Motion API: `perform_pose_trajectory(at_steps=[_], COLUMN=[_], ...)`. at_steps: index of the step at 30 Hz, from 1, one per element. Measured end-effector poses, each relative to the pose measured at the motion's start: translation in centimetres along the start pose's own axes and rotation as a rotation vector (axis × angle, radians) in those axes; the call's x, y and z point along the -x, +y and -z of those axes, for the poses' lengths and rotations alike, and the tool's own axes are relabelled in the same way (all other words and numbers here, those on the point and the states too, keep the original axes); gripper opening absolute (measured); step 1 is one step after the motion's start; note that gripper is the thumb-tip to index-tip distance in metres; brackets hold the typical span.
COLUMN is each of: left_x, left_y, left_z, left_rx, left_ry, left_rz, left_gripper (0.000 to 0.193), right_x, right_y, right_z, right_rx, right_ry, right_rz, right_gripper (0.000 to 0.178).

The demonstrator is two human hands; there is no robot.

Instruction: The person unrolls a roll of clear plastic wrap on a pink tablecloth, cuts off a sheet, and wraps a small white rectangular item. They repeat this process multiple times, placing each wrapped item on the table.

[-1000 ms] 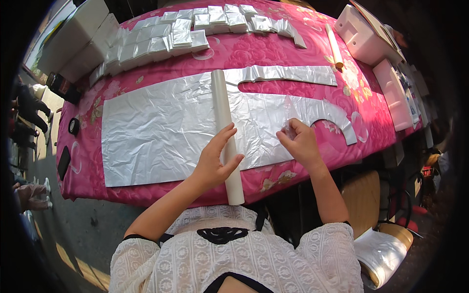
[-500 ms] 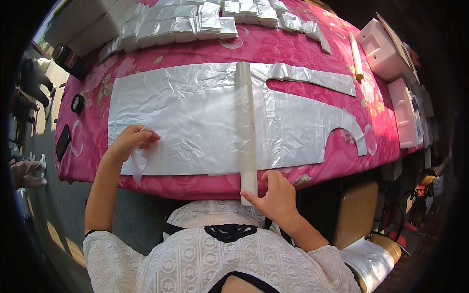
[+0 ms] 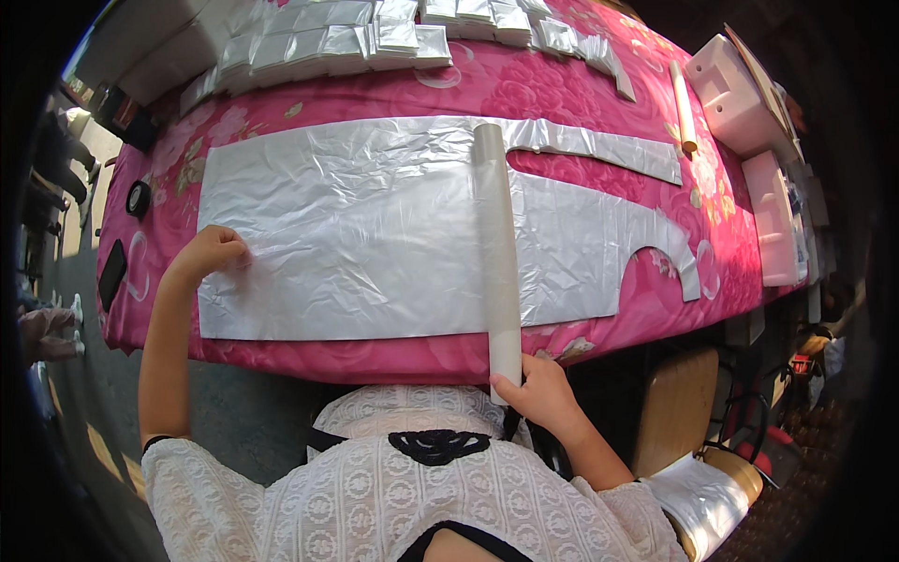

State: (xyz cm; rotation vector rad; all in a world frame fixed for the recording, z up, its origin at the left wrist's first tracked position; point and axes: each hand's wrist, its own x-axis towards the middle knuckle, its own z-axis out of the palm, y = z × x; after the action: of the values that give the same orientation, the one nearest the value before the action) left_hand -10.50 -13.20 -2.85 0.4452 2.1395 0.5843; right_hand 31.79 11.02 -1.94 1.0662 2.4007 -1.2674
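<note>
A thin whitish plastic apron (image 3: 375, 234) lies flat, creased, with looped strips at its right end. My left hand (image 3: 211, 251) is near its left edge, fingers pinched together on a fold of thin plastic that is partly blurred. Across the apron's right half lies a pale round tube (image 3: 498, 253), pointing away from me. Its near end sticks out past the table edge, where my right hand (image 3: 540, 391) grips it with the thumb on top.
Folded plastic packets (image 3: 337, 47) stand in rows at the far side of the pink flowered tablecloth (image 3: 524, 89). At right are another tube (image 3: 683, 108) and white foam boxes (image 3: 740, 94). A tape roll (image 3: 139, 199) and a phone (image 3: 112, 274) lie at left; a wooden chair (image 3: 676, 412) stands at lower right.
My left hand has moved left toward the apron's left edge, drawing the thin plastic with it. The tube and my right hand have shifted slightly to the right.
</note>
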Motion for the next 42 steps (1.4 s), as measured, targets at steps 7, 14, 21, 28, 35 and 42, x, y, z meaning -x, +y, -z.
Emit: perform_pose_trajectory(at_steps=[7,14,21,28,35,42], left_x=[5.8,1.2,-0.7,-0.5,-0.5,-0.3], left_y=[11.1,16.5,15.8,16.2,16.3,16.3], left_z=[-9.0,-24.2,-26.6,-26.4,-26.1,-26.1], left_rx=[-0.631,-0.198,-0.477,-0.549,-0.557,-0.523], left_ry=[0.539,0.370,0.409,0.386,0.372,0.353], left_rz=[-0.730,-1.068,-0.965,-0.929,-0.926,-0.923], left_gripper=[0.028,0.053,0.060,0.060,0.062,0.063], right_x=[-0.1,-0.2,-1.2,-12.7,-25.0,-28.3], right_y=[0.8,1.2,1.5,-1.8,-3.7,2.3], right_z=[-0.1,0.2,1.7,7.0,9.4,15.6], right_rx=[-0.067,-0.106,-0.009,-0.109,-1.025,-2.008], right_ry=[0.004,-0.052,-0.203,0.053,0.076,0.316], right_rz=[0.010,0.019,0.032,0.197,0.061,0.442], right_gripper=[0.038,0.038,0.051,0.043,0.034,0.031])
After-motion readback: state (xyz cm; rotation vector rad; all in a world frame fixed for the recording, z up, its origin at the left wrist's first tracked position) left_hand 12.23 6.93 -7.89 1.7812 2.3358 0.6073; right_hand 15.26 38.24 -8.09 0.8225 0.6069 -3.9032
